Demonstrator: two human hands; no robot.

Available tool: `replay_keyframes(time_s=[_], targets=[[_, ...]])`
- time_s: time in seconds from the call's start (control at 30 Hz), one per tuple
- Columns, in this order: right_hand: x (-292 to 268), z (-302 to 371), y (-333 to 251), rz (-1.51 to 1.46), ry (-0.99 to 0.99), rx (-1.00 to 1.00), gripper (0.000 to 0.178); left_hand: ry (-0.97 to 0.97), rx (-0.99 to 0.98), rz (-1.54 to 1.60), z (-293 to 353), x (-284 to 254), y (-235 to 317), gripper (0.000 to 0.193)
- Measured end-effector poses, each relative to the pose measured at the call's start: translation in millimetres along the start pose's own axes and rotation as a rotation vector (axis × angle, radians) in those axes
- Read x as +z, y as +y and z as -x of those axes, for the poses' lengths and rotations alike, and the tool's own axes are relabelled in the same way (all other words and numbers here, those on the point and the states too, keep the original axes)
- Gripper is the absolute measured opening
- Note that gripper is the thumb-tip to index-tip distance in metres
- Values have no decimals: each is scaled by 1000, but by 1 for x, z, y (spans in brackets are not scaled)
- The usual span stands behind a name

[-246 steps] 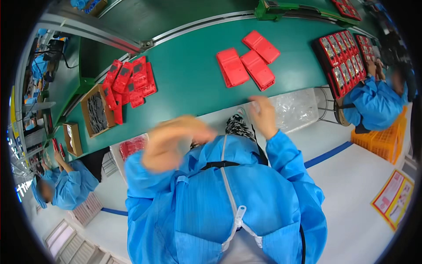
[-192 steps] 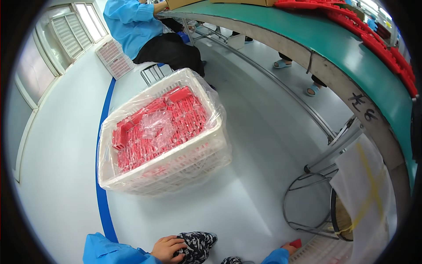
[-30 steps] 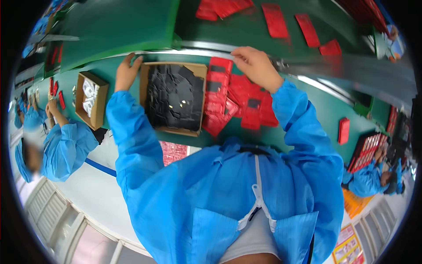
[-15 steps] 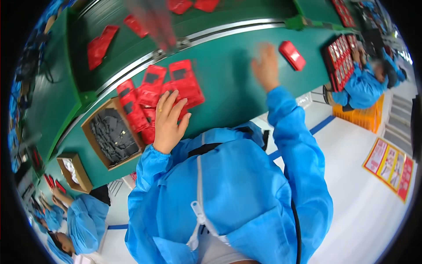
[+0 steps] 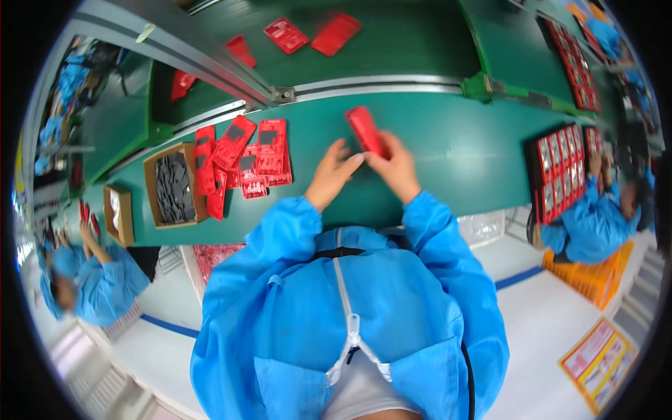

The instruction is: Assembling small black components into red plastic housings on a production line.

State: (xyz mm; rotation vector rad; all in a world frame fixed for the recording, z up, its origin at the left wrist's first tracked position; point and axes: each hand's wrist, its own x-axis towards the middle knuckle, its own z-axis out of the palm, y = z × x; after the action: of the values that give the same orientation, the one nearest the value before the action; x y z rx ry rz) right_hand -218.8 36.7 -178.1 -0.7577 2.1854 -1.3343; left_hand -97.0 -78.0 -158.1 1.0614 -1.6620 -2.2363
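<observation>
In front of my chest, my right hand [image 5: 395,166] grips a glossy red plastic casing [image 5: 365,129], blurred by motion and tilted with its far end up and to the left. Close to its near end is my left hand [image 5: 332,173], thumb and fingers apart with nothing in them; the thumb comes near the right hand. To the left, a loose heap of red plastic housings [image 5: 271,143] lies on the green worktop [image 5: 462,154], several with dark squares on them. Against that heap stands an open cardboard box [image 5: 149,189] of dark grey flat pieces [image 5: 175,187].
A metal post [image 5: 203,59] slants across the far left. Beyond a metal rail [image 5: 378,84], more red pieces [image 5: 287,35] lie on a green belt. Another cardboard box [image 5: 126,217] stands farther left. At right, a co-worker [image 5: 595,217] sits by a rack of red units [image 5: 560,164].
My right hand has picked up the red casing from the right of the worktop and brought it to the middle. My left hand has left the heap and moved right beside it.
</observation>
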Motion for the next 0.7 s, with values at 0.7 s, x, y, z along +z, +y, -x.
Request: replay_keyframes(time_s=[0.7], targets=[[-82,-210,-9,203,351,-361,47,384,558,-570,-257,72,112,48]])
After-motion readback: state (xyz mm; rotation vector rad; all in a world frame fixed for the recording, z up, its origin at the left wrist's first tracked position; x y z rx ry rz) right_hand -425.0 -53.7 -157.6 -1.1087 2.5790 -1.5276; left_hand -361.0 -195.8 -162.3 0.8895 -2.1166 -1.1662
